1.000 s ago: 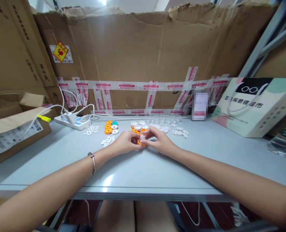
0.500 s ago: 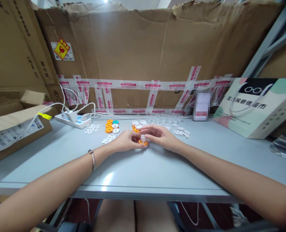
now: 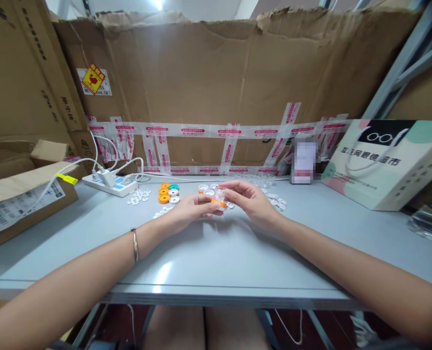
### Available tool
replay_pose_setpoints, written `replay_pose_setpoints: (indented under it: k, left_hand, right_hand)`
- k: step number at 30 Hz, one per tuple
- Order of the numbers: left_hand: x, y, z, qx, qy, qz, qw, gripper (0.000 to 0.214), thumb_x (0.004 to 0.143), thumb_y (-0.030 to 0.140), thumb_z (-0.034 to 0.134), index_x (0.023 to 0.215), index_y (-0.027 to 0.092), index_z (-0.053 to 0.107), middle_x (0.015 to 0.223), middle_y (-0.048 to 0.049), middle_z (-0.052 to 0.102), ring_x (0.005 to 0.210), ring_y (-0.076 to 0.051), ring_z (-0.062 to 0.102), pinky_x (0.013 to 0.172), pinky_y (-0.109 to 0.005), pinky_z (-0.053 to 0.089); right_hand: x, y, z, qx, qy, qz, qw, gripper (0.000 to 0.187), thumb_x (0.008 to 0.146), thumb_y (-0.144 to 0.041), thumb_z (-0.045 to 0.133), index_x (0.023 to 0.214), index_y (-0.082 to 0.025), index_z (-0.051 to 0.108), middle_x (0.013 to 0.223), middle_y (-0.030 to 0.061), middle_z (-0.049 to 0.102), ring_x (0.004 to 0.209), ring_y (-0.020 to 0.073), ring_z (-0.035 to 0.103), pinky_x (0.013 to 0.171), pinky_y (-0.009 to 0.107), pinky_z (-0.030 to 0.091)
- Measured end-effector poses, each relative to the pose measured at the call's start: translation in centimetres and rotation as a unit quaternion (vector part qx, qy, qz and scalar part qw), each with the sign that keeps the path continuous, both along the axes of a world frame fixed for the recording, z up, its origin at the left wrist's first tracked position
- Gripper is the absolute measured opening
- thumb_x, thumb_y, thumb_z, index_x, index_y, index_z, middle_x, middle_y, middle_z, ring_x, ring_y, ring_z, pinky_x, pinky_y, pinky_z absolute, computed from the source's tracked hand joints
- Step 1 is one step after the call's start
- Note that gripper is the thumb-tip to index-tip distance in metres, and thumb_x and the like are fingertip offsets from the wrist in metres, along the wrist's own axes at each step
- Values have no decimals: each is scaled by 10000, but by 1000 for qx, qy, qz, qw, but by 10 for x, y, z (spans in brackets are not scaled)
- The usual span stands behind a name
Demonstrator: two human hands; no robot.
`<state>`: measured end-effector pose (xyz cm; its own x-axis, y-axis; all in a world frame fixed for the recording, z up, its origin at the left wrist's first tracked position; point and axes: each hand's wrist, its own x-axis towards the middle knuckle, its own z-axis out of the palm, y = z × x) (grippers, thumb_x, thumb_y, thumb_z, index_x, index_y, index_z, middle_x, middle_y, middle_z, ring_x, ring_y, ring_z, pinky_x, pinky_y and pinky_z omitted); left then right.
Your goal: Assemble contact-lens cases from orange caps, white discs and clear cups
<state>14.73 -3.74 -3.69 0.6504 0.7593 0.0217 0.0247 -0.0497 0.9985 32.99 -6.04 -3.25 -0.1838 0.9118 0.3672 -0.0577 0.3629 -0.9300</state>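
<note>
Both hands meet over the middle of the grey table (image 3: pixel 216 257) and are raised a little above it. My left hand (image 3: pixel 190 210) pinches the orange base of a small clear-topped container (image 3: pixel 219 198). My right hand (image 3: pixel 250 199) grips the same container's clear upper part from the right with its fingertips. Just behind the hands lie orange, teal and white round caps (image 3: pixel 168 192) and several small orange-and-white containers (image 3: pixel 206 189). Small white discs (image 3: pixel 138 196) are scattered to the left and clear and white pieces (image 3: pixel 274 198) to the right.
A white power strip (image 3: pixel 110 183) with plugs and cables sits at the back left. Taped cardboard (image 3: pixel 219 97) walls the table's far edge. An open cardboard box (image 3: pixel 22 194) stands at the left, and a printed paper bag (image 3: pixel 383 160) lies at the right.
Both hands have lifted the small container off the table and carried it slightly away from me. The right hand's fingers have shifted onto its top.
</note>
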Motion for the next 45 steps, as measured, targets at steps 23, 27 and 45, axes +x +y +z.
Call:
replay_pose_setpoints:
  k: [23, 27, 45]
  left_hand:
    - [6, -7, 2, -60, -120, -28, 991, 307, 674, 306, 721, 910, 117, 669, 902, -93, 683, 865, -180, 619, 852, -314, 407]
    - [6, -10, 6, -58, -127, -57, 989, 293, 699, 294, 703, 934, 123, 668, 948, -90, 661, 882, -174, 602, 849, -300, 397]
    - [8, -24, 15, 107, 25, -6, 994, 271, 737, 382, 634, 845, 135, 651, 780, -35, 603, 797, -168, 572, 781, -310, 434]
  right_hand:
    - [1, -4, 10, -62, 91, 96, 989, 139, 756, -331, 631, 850, -232, 608, 964, 22, 687, 861, 146, 620, 760, 293, 469]
    - [10, -3, 13, -26, 21, 134, 990, 307, 767, -295, 636, 1070, -293, 590, 1034, 11, 664, 914, 144, 608, 770, 290, 480]
    - [8, -10, 15, 76, -212, 28, 974, 263, 823, -457, 514, 829, -199, 566, 716, 10, 622, 681, 151, 572, 656, 300, 456]
